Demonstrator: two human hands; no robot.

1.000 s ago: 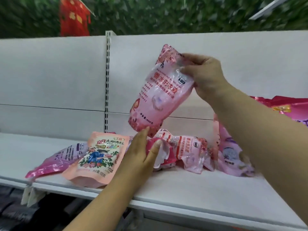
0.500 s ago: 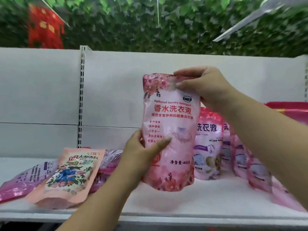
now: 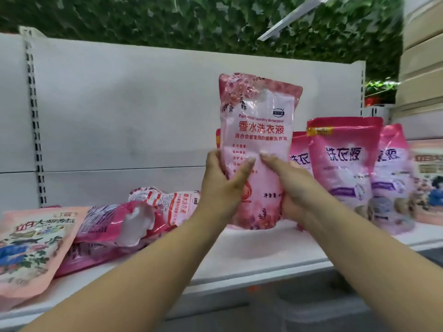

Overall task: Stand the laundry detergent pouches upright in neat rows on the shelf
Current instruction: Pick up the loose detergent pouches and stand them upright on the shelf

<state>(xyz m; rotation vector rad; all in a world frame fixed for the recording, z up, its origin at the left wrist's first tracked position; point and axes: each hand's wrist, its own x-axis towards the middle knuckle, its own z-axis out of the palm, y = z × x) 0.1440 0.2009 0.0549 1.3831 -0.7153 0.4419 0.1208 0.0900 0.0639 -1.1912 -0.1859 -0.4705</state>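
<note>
A pale pink detergent pouch (image 3: 260,121) with red lettering stands upright on the white shelf (image 3: 251,257), its base on the board. My left hand (image 3: 221,185) grips its left side, thumb across the front. My right hand (image 3: 291,185) grips its right side, thumb on the front too. To its right, several darker pink pouches (image 3: 345,161) stand upright in a row. At the left, a pink pouch (image 3: 115,226), a red-printed pouch (image 3: 167,204) and a peach flowered pouch (image 3: 31,248) lie flat.
The white back panel (image 3: 131,111) with a slotted upright (image 3: 36,116) closes the shelf behind. A peach pouch (image 3: 429,185) stands at the far right. Green leaf wall (image 3: 191,17) rises above. Beige boards (image 3: 422,56) stand at the upper right.
The pouch went from tilted in the air to upright on the shelf beside the standing row. My right hand slid from its top corner down to its right side.
</note>
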